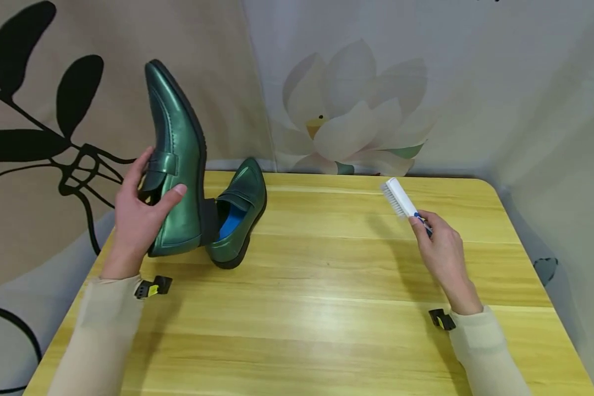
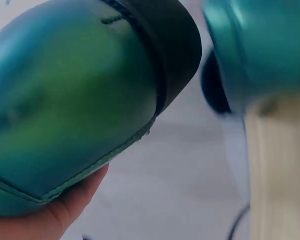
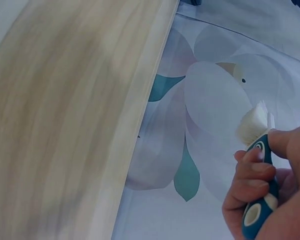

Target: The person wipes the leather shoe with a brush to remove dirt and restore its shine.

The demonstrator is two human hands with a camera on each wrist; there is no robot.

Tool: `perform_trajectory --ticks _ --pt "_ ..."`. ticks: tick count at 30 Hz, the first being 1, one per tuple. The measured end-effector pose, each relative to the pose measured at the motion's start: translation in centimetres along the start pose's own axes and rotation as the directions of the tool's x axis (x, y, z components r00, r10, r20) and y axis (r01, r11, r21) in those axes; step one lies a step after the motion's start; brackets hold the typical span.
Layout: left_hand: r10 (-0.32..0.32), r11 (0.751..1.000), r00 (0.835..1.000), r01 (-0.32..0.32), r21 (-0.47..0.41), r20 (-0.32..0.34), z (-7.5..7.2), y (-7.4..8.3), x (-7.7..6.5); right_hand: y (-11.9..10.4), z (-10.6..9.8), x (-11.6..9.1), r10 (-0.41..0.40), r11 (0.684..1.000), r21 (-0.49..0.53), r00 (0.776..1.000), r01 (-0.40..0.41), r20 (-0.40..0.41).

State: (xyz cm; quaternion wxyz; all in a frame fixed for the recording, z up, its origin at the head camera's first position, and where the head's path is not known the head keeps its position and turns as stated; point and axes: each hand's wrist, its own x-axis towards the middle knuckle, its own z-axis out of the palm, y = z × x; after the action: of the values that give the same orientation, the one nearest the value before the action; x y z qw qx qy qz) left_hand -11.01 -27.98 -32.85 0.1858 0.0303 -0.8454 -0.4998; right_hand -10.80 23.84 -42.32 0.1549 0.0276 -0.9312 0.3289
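On the left of the head view, my left hand (image 1: 136,220) grips a shiny green loafer (image 1: 183,154) around its opening. The shoe is tilted up with its toe pointing upward and its dark sole to the right. Its heel end fills much of the left wrist view. A second green loafer (image 1: 242,214) with a blue insole stands on the table just right of the held one. Toward the right side, my right hand (image 1: 443,247) holds a brush (image 1: 401,198) by its blue-and-white handle. White bristles (image 3: 254,125) show in the right wrist view, away from both shoes.
The wooden table (image 1: 317,319) spans the space between the hands. Behind it hangs a pale curtain (image 1: 450,71) with a printed flower and dark leaves. The table's rounded far right corner lies beyond the brush.
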Motion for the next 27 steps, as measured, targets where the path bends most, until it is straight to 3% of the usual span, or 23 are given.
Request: perform_trajectory --ticks 3,6,16,22,27 --pt "0.018 0.999 0.994 -0.015 -0.029 0.106 1.6 1.7 -0.1 0.0 -0.2 -0.2 -0.004 1.000 0.000 1.000 0.004 -0.007" --pt "0.057 0.998 0.977 -0.047 -0.052 0.204 3.5 3.0 -0.1 0.0 -0.5 -0.3 -0.011 1.000 0.007 1.000 0.011 -0.015" --pt "0.118 0.985 0.883 -0.047 -0.164 0.454 11.7 4.8 -1.1 -0.7 -1.6 -1.1 -0.089 0.994 0.057 0.991 0.096 -0.101" --pt "0.122 0.988 0.806 -0.045 -0.147 0.579 17.1 5.3 -2.3 -1.0 -1.9 -1.8 -0.120 0.987 0.093 0.984 0.134 -0.134" --pt "0.144 0.989 0.709 -0.125 -0.078 0.690 20.1 5.5 -2.9 -1.4 -1.7 -2.2 -0.176 0.975 0.108 0.972 0.194 -0.153"
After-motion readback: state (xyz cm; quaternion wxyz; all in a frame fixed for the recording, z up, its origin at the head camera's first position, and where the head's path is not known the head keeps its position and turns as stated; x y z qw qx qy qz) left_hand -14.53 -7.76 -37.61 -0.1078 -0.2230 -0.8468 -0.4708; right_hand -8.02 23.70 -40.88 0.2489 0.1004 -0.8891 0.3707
